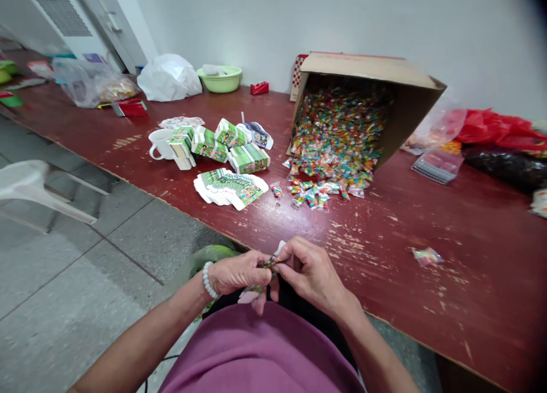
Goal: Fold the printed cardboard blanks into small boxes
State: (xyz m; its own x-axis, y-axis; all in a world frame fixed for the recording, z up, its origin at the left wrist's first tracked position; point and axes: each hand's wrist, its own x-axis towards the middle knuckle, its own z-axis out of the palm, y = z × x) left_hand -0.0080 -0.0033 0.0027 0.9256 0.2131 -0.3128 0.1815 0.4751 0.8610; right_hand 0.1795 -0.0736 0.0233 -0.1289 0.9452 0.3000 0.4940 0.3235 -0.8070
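Close to my body, just off the table's front edge, my left hand grips a small printed card box with white end flaps. My right hand pinches the upper end of the same box between thumb and fingers; the fingers hide much of it. Ahead on the table lies a fanned stack of flat green printed boxes. Beside it is a single candy packet. Several more small clear packets of coloured candy spill from a cardboard box tipped on its side.
Banded bundles of green boxes stand by a white mug. Farther back are a green basin, a red tape dispenser and plastic bags. One candy packet lies at right. A white stool stands left.
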